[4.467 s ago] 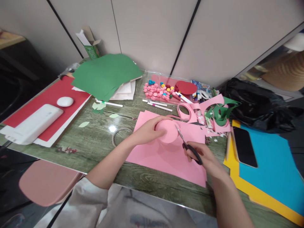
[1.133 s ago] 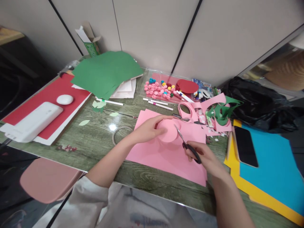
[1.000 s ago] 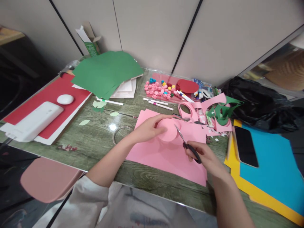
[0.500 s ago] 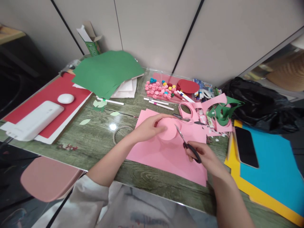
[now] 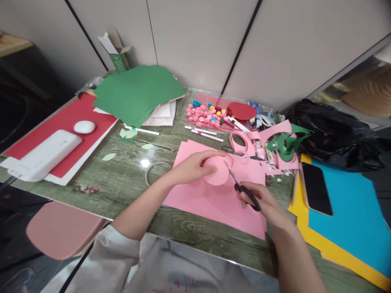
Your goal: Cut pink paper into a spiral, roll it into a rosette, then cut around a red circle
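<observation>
Over the right part of the pink sheets [image 5: 207, 207], the right hand [image 5: 258, 199] is curled around the handles of the scissors [image 5: 240, 188], their blades at the right edge of the pink disc [image 5: 218, 173]. Above the sheets' middle, the left hand [image 5: 192, 166] pinches that disc, which extends rightward from its thumb. Beyond the sheets lie white pens [image 5: 207, 135], then pink rosettes [image 5: 199, 124].

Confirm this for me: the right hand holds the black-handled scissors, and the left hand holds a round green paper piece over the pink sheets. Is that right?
Not quite: the head view shows that the round paper piece is pink, not green. The left hand does hold it over the pink sheets, and the right hand holds the black-handled scissors.
</observation>
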`<state>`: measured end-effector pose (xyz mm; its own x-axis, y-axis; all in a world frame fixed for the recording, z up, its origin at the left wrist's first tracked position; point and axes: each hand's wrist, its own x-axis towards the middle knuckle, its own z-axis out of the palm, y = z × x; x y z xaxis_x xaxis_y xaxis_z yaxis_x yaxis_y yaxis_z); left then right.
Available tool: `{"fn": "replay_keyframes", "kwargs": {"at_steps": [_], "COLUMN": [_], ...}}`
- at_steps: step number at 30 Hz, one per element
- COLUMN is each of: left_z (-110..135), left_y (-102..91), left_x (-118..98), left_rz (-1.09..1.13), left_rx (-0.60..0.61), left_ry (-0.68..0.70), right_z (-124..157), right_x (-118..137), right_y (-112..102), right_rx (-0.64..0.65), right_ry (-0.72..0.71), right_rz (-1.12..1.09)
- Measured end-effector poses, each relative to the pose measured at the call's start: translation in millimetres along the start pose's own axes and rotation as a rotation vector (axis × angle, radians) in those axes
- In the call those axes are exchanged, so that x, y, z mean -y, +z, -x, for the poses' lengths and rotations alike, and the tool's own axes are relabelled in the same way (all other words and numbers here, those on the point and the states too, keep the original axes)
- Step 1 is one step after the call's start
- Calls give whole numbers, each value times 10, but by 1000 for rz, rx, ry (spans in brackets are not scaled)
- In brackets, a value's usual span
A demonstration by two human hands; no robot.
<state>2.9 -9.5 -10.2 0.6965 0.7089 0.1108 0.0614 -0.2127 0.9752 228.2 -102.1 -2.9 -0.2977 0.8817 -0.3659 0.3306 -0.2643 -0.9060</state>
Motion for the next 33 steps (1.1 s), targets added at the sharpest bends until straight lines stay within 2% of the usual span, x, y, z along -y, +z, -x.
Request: {"fn": "replay_keyframes", "kwargs": {"at_steps": [24, 33], "left_z": [-1, 6], "left_y": [-42, -18], "left_x": [-37, -37], "left_rz": [3, 1], "left_rx": [-67, 13], "left_ry": [18, -8], "right_z": [16, 20], "right_x": [36, 23], "right_y": [-11, -8], "right_rx": [-23, 21], "right_ry": [10, 22], "right_rz": [81, 13]}}
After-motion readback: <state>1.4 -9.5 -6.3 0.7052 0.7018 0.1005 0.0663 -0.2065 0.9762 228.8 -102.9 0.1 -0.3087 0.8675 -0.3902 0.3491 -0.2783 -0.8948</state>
